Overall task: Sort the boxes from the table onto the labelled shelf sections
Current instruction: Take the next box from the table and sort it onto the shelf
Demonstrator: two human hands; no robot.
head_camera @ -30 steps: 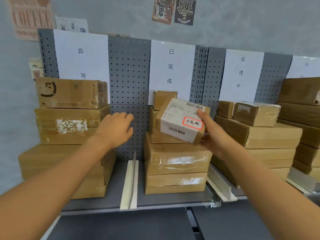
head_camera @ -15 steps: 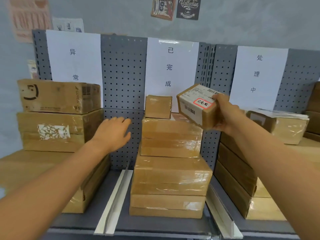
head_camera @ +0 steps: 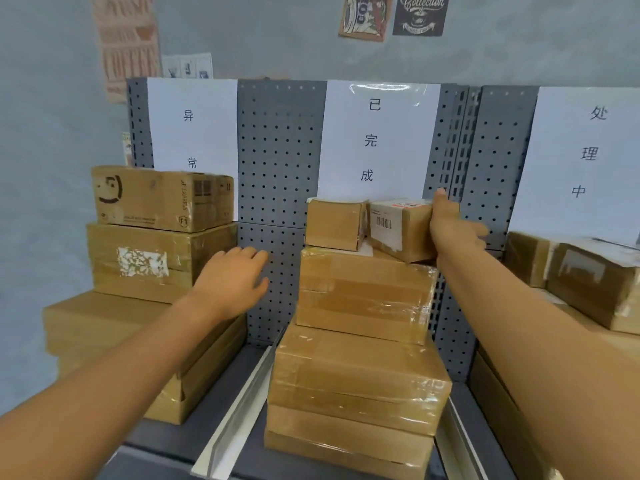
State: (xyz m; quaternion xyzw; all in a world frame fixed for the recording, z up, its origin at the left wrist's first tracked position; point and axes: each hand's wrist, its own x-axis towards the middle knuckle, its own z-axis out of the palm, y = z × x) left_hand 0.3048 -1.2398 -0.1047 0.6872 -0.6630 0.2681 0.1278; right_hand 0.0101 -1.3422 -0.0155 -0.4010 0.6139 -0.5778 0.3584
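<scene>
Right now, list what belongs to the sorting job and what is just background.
Job: labelled box, right hand gripping it, middle stack, 已完成 sign.
Background: wall posters, left stack, idle left hand.

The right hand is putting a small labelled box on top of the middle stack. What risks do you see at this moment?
1. The labelled box sits near the right edge of the middle stack; once the right hand lets go, it may tip off.
2. It stands close to the small box beside it and might nudge that one leftward.
3. The left hand holds nothing and steadies nothing, so the stack could shift.
</scene>
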